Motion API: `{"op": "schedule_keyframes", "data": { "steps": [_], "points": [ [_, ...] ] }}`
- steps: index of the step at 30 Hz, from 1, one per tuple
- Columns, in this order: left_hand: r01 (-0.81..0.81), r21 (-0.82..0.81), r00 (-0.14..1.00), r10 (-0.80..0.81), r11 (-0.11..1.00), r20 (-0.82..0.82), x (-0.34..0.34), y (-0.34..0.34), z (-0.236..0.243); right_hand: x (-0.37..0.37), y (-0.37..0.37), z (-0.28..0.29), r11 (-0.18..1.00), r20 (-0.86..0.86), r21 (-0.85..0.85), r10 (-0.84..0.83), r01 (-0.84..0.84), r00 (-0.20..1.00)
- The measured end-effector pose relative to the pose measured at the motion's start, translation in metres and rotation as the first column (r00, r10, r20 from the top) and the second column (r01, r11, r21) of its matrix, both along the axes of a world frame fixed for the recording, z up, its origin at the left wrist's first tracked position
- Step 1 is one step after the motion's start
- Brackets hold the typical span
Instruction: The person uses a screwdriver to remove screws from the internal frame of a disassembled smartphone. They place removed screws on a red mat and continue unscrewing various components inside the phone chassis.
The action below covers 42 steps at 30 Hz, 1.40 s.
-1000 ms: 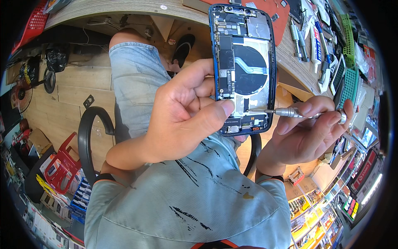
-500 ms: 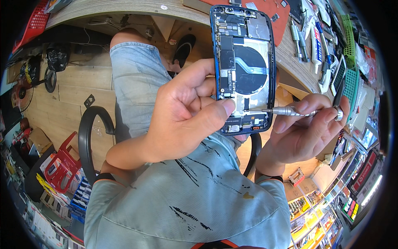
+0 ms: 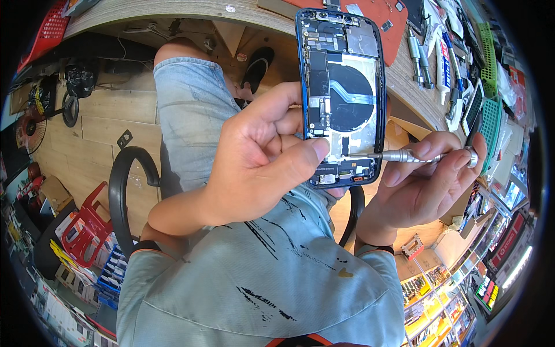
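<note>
An opened smartphone (image 3: 347,136) with a blue frame stands nearly upright in front of me, its inner boards and a black round coil showing. My left hand (image 3: 263,150) grips its left edge, the thumb lying over the lower left of the inside and the other fingers behind. In my right hand (image 3: 430,168) is a slim silver screwdriver (image 3: 399,155), pinched between thumb and fingers. Its thin tip reaches left across the phone's lower part, above the bottom components; whether it touches a screw is too small to tell.
Beyond the phone, a wooden workbench (image 3: 173,10) carries an orange-red mat (image 3: 394,43) with small parts. Metal tools (image 3: 417,58), a white tube (image 3: 443,69) and green baskets (image 3: 490,124) crowd its right side. A black chair armrest (image 3: 118,191) curves at my left.
The phone has shifted very slightly to the right and down. Both hands keep their grips, and the screwdriver tip stays over the phone's lower part.
</note>
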<state>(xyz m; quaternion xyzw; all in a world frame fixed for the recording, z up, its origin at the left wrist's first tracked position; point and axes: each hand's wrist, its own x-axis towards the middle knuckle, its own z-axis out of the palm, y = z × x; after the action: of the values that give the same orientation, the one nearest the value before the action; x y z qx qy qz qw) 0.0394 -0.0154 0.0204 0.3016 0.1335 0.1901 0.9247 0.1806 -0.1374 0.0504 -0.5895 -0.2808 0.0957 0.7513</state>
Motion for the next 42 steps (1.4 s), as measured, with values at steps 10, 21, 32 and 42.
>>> {"op": "schedule_keyframes", "data": {
  "steps": [10, 21, 32, 42],
  "points": [
    [-0.003, 0.007, 1.0, 0.003, 1.0, 0.001, 0.0, 0.0001, -0.0008, 0.0006, 0.0015, -0.0024, 0.999, -0.022, 0.043, -0.006, 0.007, 1.0],
    [0.015, -0.028, 1.0, -0.015, 1.0, -0.012, 0.0001, 0.0003, 0.0031, -0.0022, -0.0004, 0.0007, 1.0, -0.009, -0.006, 0.017, -0.017, 1.0],
    [0.01, -0.002, 1.0, -0.01, 1.0, -0.01, 0.0001, -0.001, 0.0003, -0.0016, -0.001, -0.002, 0.998, -0.009, 0.024, 0.058, -0.057, 0.998],
    [0.018, 0.091, 0.998, -0.012, 0.996, -0.067, 0.0004, 0.0007, 0.0017, -0.0025, -0.0015, -0.0005, 0.999, -0.007, -0.004, 0.032, -0.032, 0.999]
  ]
}}
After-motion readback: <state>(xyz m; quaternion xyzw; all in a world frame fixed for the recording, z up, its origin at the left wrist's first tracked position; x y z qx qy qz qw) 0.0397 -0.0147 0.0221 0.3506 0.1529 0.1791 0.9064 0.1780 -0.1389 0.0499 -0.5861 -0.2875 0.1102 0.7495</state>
